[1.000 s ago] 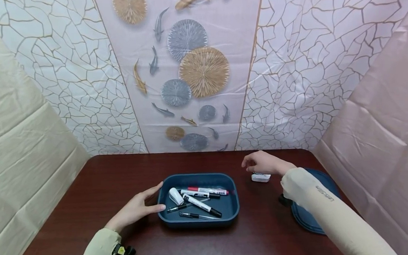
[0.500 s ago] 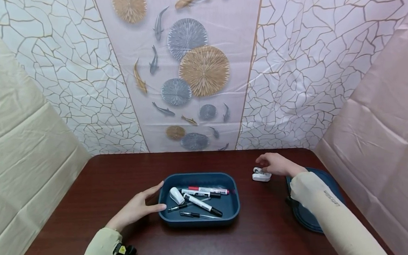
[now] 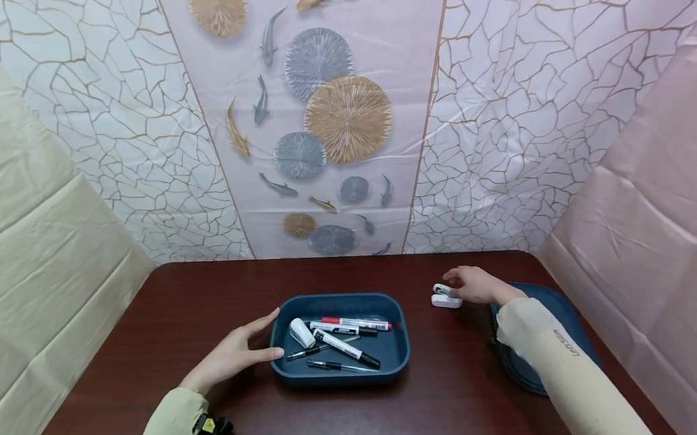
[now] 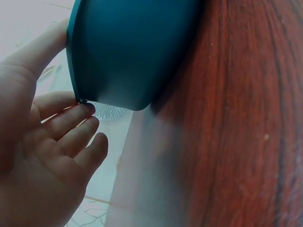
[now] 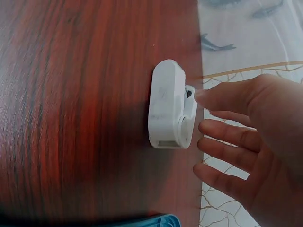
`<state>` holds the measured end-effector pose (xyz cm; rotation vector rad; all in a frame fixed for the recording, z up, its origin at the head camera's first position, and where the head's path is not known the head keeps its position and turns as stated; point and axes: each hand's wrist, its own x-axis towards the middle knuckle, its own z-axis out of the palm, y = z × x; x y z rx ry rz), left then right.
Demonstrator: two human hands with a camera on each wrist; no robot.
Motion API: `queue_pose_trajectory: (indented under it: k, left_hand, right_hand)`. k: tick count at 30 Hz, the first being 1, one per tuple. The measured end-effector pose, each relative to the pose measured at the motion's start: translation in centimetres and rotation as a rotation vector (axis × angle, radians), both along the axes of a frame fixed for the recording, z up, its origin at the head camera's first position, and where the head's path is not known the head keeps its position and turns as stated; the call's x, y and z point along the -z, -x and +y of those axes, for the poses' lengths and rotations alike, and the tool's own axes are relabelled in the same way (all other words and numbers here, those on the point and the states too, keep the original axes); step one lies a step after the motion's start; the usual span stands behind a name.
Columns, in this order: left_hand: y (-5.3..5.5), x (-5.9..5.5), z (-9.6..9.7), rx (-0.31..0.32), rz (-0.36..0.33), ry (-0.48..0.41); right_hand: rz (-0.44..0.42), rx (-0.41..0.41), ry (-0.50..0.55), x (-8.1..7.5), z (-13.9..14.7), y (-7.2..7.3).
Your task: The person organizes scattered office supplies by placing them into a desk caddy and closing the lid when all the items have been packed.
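My left hand (image 3: 232, 356) rests at the left end of a dark blue tray (image 3: 337, 382), thumb and a finger on its rim. In the left wrist view, its fingers (image 4: 71, 127) touch the tray's corner. Inside lie a red marker (image 3: 356, 324), two black-and-white markers (image 3: 348, 349), thin black pens (image 3: 335, 366) and a white rounded object (image 3: 301, 333). My right hand (image 3: 476, 284) hovers beside a small white two-part device (image 5: 165, 106) on the table. Its fingers are relaxed, with the thumb tip close to the device's hinged part; contact cannot be made out.
A dark blue lid (image 3: 532, 365) lies at the table's right side, partly under my right forearm. The dark red wooden table (image 3: 451, 393) ends at a patterned cloth backdrop (image 3: 351, 177), with plain cloth on both sides.
My right hand has shifted to the right and slightly nearer, uncovering the upper part of the white device. The left hand and the tray have hardly moved.
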<state>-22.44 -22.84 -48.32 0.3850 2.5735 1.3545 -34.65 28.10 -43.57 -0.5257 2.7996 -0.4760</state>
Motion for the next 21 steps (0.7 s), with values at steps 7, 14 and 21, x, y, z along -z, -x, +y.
queue_pose_trajectory:
  k: [7, 14, 21]
  left_hand:
    - [0.2, 0.1, 0.3, -0.010, 0.004, 0.001]
    - [0.3, 0.0, 0.3, -0.018, -0.012, -0.007]
    - [0.2, 0.2, 0.1, -0.034, -0.024, -0.006]
  right_hand:
    - [-0.024, 0.024, 0.012, 0.5, 0.5, 0.0]
    - [-0.069, 0.060, 0.016, 0.9, 1.2, -0.3]
    - [-0.081, 0.041, 0.030, 0.9, 1.3, -0.3]
